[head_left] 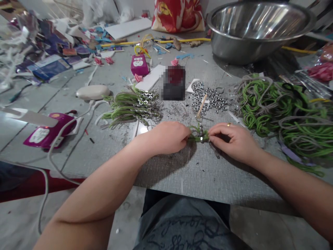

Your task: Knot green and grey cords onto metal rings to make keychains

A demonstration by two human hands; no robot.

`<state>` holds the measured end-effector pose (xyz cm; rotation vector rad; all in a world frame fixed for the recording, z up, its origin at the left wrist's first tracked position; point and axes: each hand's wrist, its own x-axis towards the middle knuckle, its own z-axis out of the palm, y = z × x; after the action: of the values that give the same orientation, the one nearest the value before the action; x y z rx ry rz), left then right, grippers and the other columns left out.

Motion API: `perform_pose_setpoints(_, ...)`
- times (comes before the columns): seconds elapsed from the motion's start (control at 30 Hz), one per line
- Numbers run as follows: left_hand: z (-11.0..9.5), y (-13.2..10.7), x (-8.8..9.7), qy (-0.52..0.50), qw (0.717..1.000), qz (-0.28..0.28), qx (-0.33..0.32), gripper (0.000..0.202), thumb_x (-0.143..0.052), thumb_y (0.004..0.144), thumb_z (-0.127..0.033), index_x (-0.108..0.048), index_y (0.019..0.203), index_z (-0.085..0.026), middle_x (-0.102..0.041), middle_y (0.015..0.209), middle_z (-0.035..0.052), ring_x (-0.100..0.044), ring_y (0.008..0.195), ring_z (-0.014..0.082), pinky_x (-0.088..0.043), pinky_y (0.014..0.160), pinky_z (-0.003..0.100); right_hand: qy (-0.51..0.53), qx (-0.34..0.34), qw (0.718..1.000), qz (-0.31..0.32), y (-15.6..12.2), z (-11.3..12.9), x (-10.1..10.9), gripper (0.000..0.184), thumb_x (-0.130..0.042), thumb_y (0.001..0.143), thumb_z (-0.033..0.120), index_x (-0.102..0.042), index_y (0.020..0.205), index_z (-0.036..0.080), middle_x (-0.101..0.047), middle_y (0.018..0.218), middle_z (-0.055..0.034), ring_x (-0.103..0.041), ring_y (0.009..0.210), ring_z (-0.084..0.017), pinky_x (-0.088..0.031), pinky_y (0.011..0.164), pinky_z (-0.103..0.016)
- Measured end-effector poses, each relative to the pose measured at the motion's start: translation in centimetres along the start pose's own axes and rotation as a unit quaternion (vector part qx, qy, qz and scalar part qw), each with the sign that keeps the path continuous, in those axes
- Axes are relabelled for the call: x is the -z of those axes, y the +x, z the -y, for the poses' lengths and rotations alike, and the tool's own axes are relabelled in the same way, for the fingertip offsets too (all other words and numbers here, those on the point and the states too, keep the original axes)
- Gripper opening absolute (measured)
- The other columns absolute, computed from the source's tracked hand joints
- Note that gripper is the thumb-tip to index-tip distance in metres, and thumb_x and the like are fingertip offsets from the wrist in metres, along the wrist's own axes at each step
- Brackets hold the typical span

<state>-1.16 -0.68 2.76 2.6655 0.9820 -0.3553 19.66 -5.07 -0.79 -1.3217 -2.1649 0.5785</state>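
A short green and grey cord (195, 138) with small metal rings (201, 130) on it stretches between my two hands, just above the table. My left hand (170, 137) is closed, its fingertips pinching the cord's left end. The right hand (231, 140), with a ring on one finger, pinches the other end between thumb and fingers. Right behind them lies a heap of loose metal rings (208, 99) with a thin wooden stick (202, 106) on it. To the left, bundles of green and grey cords with metal ends (127, 106) are piled.
Long green and grey cords (260, 107) lie tangled at the right. A big steel bowl (257, 41) stands behind. Purple devices (50, 130) and a white cable (56, 149) occupy the left, with scraps (49, 48) beyond. A pixelated dark object (173, 85) lies mid-table.
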Motion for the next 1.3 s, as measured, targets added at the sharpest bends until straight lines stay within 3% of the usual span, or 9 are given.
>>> perform_pose_setpoints(0.27, 0.4, -0.3, 0.3, 0.028, 0.999, 0.012, 0.019, 0.017, -0.043, 0.073, -0.017, -0.059, 0.068, -0.018, -0.06, 0.065, 0.0024, -0.051, 0.054, 0.0141, -0.028, 0.048, 0.025, -0.016, -0.033, 0.999, -0.014, 0.0, -0.4, 0.0, 0.01, -0.05, 0.076, 0.018, -0.053, 0.067, 0.021, -0.063, 0.072, -0.0022, -0.057, 0.066, -0.015, -0.043, 0.062, -0.03)
perform_pose_setpoints(0.4, 0.9, -0.6, 0.3, 0.061, 0.998, -0.003, 0.009, 0.018, -0.043, 0.074, -0.015, -0.059, 0.066, -0.017, -0.057, 0.062, 0.0039, -0.053, 0.064, 0.0174, -0.037, 0.06, 0.029, -0.041, -0.037, 0.998, -0.025, 0.2, -0.3, 0.2, 0.011, -0.049, 0.074, 0.018, -0.051, 0.064, 0.021, -0.061, 0.065, -0.0014, -0.054, 0.059, -0.014, -0.041, 0.057, -0.028)
perform_pose_setpoints(0.53, 0.7, -1.0, 0.5, 0.031, 0.996, -0.087, -0.003, 0.012, -0.047, 0.073, -0.014, -0.059, 0.074, -0.016, -0.058, 0.076, 0.0052, -0.053, 0.081, 0.0195, -0.04, 0.075, 0.032, -0.061, -0.013, 0.998, -0.023, 0.3, -0.3, 0.2, 0.012, -0.049, 0.074, 0.018, -0.049, 0.063, 0.021, -0.06, 0.063, -0.0013, -0.053, 0.058, -0.014, -0.04, 0.057, -0.029)
perform_pose_setpoints(0.67, -0.8, -0.7, 0.0, -0.126, 0.975, -0.177, -0.047, 0.014, -0.049, 0.078, -0.018, -0.055, 0.091, -0.016, -0.055, 0.092, 0.004, -0.054, 0.078, 0.0129, -0.043, 0.07, 0.025, -0.043, 0.002, 0.999, -0.013, 0.1, -0.3, -0.1, 0.012, -0.049, 0.076, 0.019, -0.05, 0.065, 0.021, -0.06, 0.064, -0.0016, -0.053, 0.059, -0.014, -0.04, 0.057, -0.029)
perform_pose_setpoints(0.77, -1.9, 0.1, -1.0, -0.168, 0.967, -0.177, -0.075, 0.016, -0.049, 0.081, -0.017, -0.054, 0.096, -0.015, -0.054, 0.093, 0.0045, -0.056, 0.079, 0.0125, -0.046, 0.071, 0.024, -0.028, 0.007, 1.0, -0.008, 0.0, -0.2, -0.3, 0.012, -0.048, 0.078, 0.02, -0.051, 0.066, 0.021, -0.06, 0.066, -0.002, -0.054, 0.062, -0.015, -0.041, 0.06, -0.03)
perform_pose_setpoints(0.97, -2.5, 1.7, -2.7, -0.148, 0.981, -0.127, -0.016, 0.016, -0.049, 0.086, -0.026, -0.054, 0.095, -0.013, -0.057, 0.09, 0.0051, -0.06, 0.08, 0.0176, -0.049, 0.072, 0.031, -0.017, -0.007, 1.0, 0.001, -0.2, -0.1, -0.3, 0.012, -0.049, 0.08, 0.022, -0.053, 0.069, 0.021, -0.062, 0.066, -0.0018, -0.055, 0.063, -0.016, -0.042, 0.062, -0.032)
perform_pose_setpoints(1.13, -2.4, 1.8, -3.0, -0.137, 0.98, -0.146, 0.008, 0.015, -0.048, 0.085, -0.026, -0.055, 0.092, -0.015, -0.059, 0.088, 0.0046, -0.061, 0.076, 0.0169, -0.048, 0.068, 0.031, -0.012, -0.009, 1.0, -0.013, -0.3, -0.1, -0.3, 0.011, -0.05, 0.078, 0.023, -0.053, 0.068, 0.022, -0.062, 0.066, -0.002, -0.055, 0.063, -0.015, -0.043, 0.061, -0.031)
perform_pose_setpoints(1.3, -1.9, 1.7, -2.6, -0.152, 0.979, -0.135, -0.017, 0.013, -0.051, 0.079, -0.017, -0.059, 0.089, -0.016, -0.059, 0.085, 0.0026, -0.059, 0.076, 0.0152, -0.046, 0.068, 0.027, -0.028, -0.06, 0.996, -0.061, -0.1, -0.2, 0.0, 0.011, -0.05, 0.076, 0.024, -0.055, 0.067, 0.021, -0.06, 0.059, -0.0001, -0.053, 0.056, -0.014, -0.041, 0.055, -0.028)
